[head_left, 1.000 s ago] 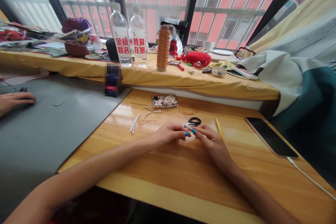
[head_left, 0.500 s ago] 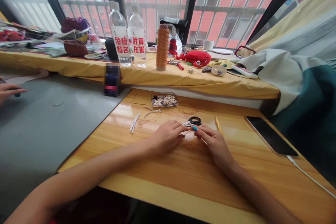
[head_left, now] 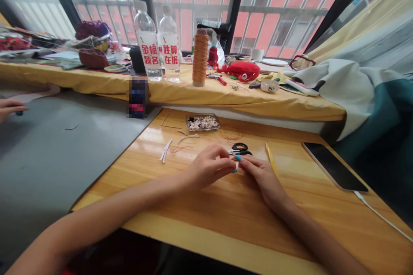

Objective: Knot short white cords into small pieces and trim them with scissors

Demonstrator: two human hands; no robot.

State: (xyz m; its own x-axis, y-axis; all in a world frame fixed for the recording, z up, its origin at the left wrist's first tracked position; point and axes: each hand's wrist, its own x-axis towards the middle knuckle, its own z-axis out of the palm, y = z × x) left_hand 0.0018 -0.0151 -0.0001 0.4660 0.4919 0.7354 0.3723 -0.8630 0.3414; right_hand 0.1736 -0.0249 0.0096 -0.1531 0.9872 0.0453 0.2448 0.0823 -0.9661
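Note:
My right hand (head_left: 263, 176) is closed in a pinch, with a short thin white strip (head_left: 233, 153) poking out past its blue-nailed thumb. Fingertips almost meeting it, my left hand (head_left: 209, 167) is pinched too; whatever lies between its fingers is too small to make out. Just behind both hands lie black-handled scissors (head_left: 240, 148), their blades partly hidden. Farther left on the wooden table are white cord pieces (head_left: 165, 151) and a curved white piece (head_left: 189, 137). A clear box of small beads (head_left: 203, 123) stands at the back.
Thin orange thread (head_left: 230, 132) lies near the bead box. To the right are a yellow strip (head_left: 271, 157) and a phone (head_left: 334, 166) on a white cable. The ledge holds two bottles (head_left: 150, 47) and an orange thread spool (head_left: 200, 60). Another person's hand (head_left: 11, 107) shows at far left.
My left hand has lifted and curled its fingers, so its blue thumbnail now shows. My right hand has barely moved. More of the scissors is visible. The other person's hand shifted slightly left.

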